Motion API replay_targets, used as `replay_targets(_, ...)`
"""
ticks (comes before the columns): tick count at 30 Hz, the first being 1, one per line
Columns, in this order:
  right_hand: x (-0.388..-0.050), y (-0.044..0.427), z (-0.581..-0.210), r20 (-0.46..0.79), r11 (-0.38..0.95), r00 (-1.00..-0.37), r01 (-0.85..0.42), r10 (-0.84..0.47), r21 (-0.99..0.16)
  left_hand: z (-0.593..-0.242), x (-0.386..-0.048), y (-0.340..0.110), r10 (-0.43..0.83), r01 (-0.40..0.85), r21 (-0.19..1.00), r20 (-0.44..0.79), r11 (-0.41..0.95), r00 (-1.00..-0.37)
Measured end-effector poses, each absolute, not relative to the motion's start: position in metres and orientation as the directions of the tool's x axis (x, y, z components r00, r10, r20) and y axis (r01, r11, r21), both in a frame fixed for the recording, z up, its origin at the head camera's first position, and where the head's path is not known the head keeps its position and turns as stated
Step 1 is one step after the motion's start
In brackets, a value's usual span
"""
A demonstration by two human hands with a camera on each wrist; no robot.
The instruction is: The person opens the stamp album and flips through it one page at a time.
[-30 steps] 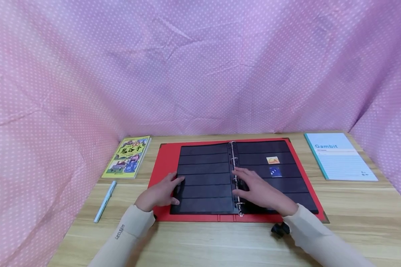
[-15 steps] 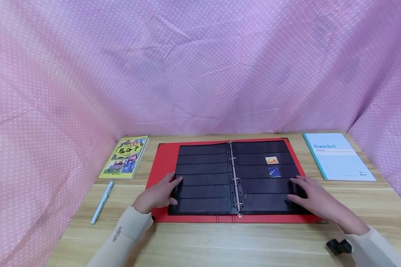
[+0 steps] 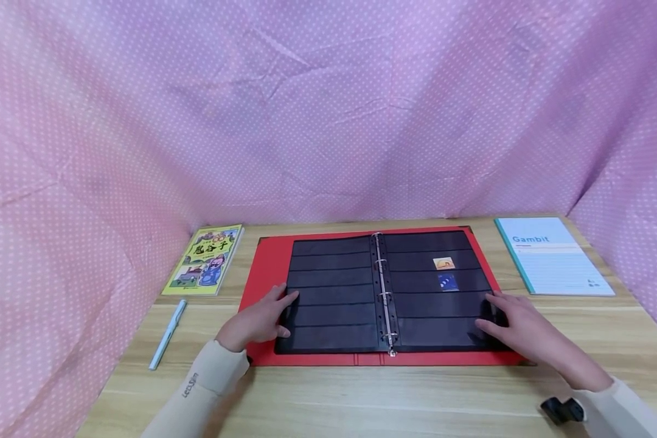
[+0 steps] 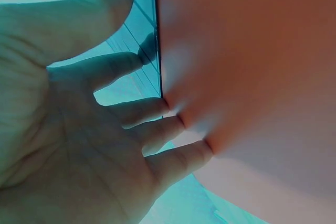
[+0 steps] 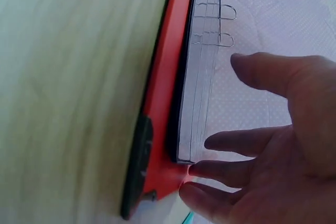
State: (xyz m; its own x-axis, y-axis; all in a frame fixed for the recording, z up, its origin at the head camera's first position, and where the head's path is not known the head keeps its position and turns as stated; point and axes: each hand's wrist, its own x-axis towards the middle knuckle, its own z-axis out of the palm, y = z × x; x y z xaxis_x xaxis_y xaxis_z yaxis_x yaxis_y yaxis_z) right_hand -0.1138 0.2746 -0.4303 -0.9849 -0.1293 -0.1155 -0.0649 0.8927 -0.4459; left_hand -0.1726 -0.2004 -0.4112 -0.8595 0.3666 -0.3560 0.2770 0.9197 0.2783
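A red ring binder [image 3: 263, 261] lies spread on the table, its black pocket pages [image 3: 334, 296] on both sides of the metal rings [image 3: 384, 295]. In the right page's pockets sit an orange-and-white stamp-like card [image 3: 444, 263] and a dark blue one [image 3: 448, 282]. My left hand [image 3: 257, 321] rests at the left page's outer edge; in the left wrist view its spread fingers [image 4: 178, 163] touch the red cover. At the right page's lower outer edge is my right hand [image 3: 528, 328], fingers loosely extended, gripping nothing; firm contact there is hard to tell.
A yellow comic-style book [image 3: 204, 260] lies at the back left, with a light blue pen [image 3: 167, 334] in front of it. To the back right is a white-and-teal "Gambit" notebook [image 3: 555, 255]. A pink dotted cloth [image 3: 328, 109] hangs behind the wooden table [image 3: 328, 398].
My right hand has moved right, from over the rings to the right page's outer edge. The left hand stays where it was, and the pages look the same.
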Motion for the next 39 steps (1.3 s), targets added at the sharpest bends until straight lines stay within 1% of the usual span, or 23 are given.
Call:
replay_targets(6,-0.112,0.270,-0.422,-0.111,0.887,-0.984,-0.071,-0.137,-0.457,-0.410,-0.171,-0.201,0.360,0.273,0.272,-0.358,0.923,-0.861)
replay_targets(13,-0.107,0.263,-0.415,-0.050,0.885,-0.989,-0.101,-0.139,-0.454,-0.410,-0.172,-0.200,0.350,0.263,0.266,-0.369,0.927,-0.861)
replay_targets(19,-0.103,0.254,-0.403,0.022,0.865,-0.978,-0.196,-0.210,-0.461,-0.412,-0.174,-0.200,0.349,0.267,0.256,-0.365,0.929,-0.863)
replay_targets(25,-0.098,0.242,-0.388,0.112,0.789,-0.945,-0.318,-0.306,-0.526,-0.412,-0.173,-0.200,0.342,0.255,0.266,-0.366,0.930,-0.866)
replay_targets(33,-0.097,0.225,-0.372,0.198,0.677,-0.912,-0.401,-0.360,-0.617,-0.411,-0.172,-0.199,0.337,0.247,0.268,-0.373,0.931,-0.865)
replay_targets(39,-0.107,0.215,-0.360,0.341,0.560,-0.850,-0.523,-0.401,-0.643,-0.410,-0.171,-0.199,0.338,0.250,0.268,-0.369,0.931,-0.866)
